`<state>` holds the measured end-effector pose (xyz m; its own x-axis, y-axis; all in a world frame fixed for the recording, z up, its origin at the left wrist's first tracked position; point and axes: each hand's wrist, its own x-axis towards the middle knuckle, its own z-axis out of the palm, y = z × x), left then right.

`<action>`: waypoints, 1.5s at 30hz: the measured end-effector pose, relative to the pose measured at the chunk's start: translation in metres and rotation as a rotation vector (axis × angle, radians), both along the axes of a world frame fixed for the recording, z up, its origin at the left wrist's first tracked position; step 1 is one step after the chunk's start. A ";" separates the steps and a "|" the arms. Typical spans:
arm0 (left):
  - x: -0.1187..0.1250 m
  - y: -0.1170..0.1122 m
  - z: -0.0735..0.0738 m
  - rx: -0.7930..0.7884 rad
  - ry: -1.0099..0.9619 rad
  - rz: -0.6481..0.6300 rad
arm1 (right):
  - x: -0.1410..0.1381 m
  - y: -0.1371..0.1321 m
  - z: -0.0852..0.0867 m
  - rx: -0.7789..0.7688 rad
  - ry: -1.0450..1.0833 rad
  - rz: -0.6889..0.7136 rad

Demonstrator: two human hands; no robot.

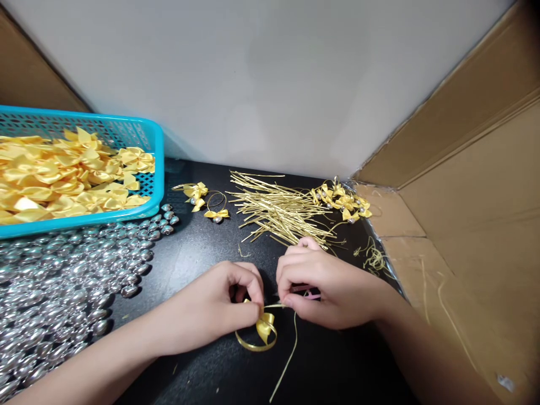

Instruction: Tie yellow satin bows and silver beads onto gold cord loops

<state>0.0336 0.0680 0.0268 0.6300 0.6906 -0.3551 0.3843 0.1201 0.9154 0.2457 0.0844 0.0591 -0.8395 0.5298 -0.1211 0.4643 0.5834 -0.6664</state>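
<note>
My left hand is closed, thumb and fingers pinching a yellow ribbon bow. A gold cord loop hangs below the fingertips, partly behind the bow. Just to the right, my right hand is closed, its thumb and forefinger pinching a thin pale-yellow string stretched between the two hands. A loose length of that string trails down over the black table. Inside the curled right hand a pink tool shows in part; its kind is hidden by the fingers.
A blue basket of yellow bows stands at left, silver beads spread before it. Gold cords lie in a heap beyond my hands, with bows on loops alongside. String scraps lie near the cardboard.
</note>
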 end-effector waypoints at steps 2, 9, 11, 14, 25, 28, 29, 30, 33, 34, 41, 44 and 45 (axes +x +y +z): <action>-0.001 -0.001 0.000 0.001 0.004 -0.006 | 0.001 0.001 0.000 0.003 0.002 -0.009; -0.001 -0.001 0.000 0.033 0.021 -0.017 | 0.004 0.002 0.004 -0.019 0.039 0.011; -0.001 -0.001 0.001 0.040 0.027 -0.019 | 0.004 0.002 0.004 -0.014 0.047 0.009; -0.001 0.000 0.000 0.041 0.031 -0.010 | 0.004 0.002 0.005 0.000 0.049 -0.001; -0.003 0.001 -0.008 -0.293 -0.146 0.051 | 0.003 0.002 0.003 0.014 0.023 -0.092; -0.002 0.000 -0.007 -0.351 -0.204 0.053 | 0.003 0.002 0.003 0.022 0.043 -0.109; -0.002 0.000 -0.007 -0.364 -0.219 0.050 | 0.003 0.002 0.003 0.022 0.050 -0.110; -0.001 0.000 -0.006 -0.376 -0.227 0.047 | 0.003 0.002 0.003 0.021 0.057 -0.107; 0.000 -0.001 -0.006 -0.365 -0.218 0.049 | 0.002 0.001 0.004 0.019 0.071 -0.091; 0.000 -0.001 -0.006 -0.351 -0.209 0.052 | 0.002 0.001 0.004 0.021 0.075 -0.084; 0.002 -0.002 -0.007 -0.306 -0.197 0.054 | 0.000 -0.002 0.006 0.029 0.112 -0.047; 0.002 -0.005 -0.006 -0.280 -0.236 0.045 | -0.001 -0.004 0.006 0.023 0.121 -0.036; 0.003 -0.006 -0.006 -0.267 -0.241 0.032 | -0.001 -0.004 0.006 0.023 0.123 -0.036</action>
<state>0.0361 0.0619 0.0210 0.6969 0.6146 -0.3696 0.1532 0.3759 0.9139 0.2447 0.0805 0.0652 -0.8276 0.5613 -0.0058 0.4006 0.5835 -0.7064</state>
